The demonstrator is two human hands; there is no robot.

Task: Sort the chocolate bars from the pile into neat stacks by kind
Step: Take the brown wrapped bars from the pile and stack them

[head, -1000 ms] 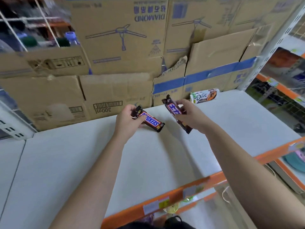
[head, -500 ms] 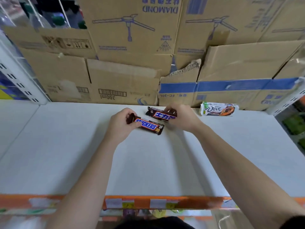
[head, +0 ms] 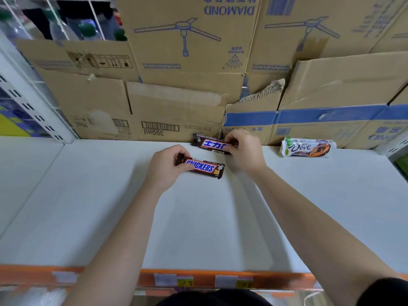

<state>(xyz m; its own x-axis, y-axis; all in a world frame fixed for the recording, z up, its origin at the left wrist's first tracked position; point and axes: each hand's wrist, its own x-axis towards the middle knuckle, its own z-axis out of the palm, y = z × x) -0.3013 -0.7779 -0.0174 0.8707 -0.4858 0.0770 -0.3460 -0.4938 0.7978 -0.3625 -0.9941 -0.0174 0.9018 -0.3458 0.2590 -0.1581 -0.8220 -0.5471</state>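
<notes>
Two brown Snickers bars lie across the white shelf (head: pixel 198 217). My left hand (head: pixel 165 166) grips the left end of the nearer Snickers bar (head: pixel 204 168), which shows the English logo. Behind it, close to the cardboard boxes, my right hand (head: pixel 245 151) pinches the right end of the farther Snickers bar (head: pixel 209 144), printed with Chinese characters. That bar looks to be resting on another wrapper, of which only a thin edge shows. A white Dove bar (head: pixel 306 147) lies alone to the right, against the boxes.
Stacked cardboard boxes (head: pixel 176 111) wall off the back of the shelf. An orange front rail (head: pixel 198 279) with price labels runs along the near edge. White slotted uprights (head: pixel 33 102) stand at the left, with plastic bottles (head: pixel 66 29) behind a wire grid.
The right hand turned its bar from a slant to level and moved it back toward the boxes. The left hand kept its bar in about the same place. The view swung leftward and straightened.
</notes>
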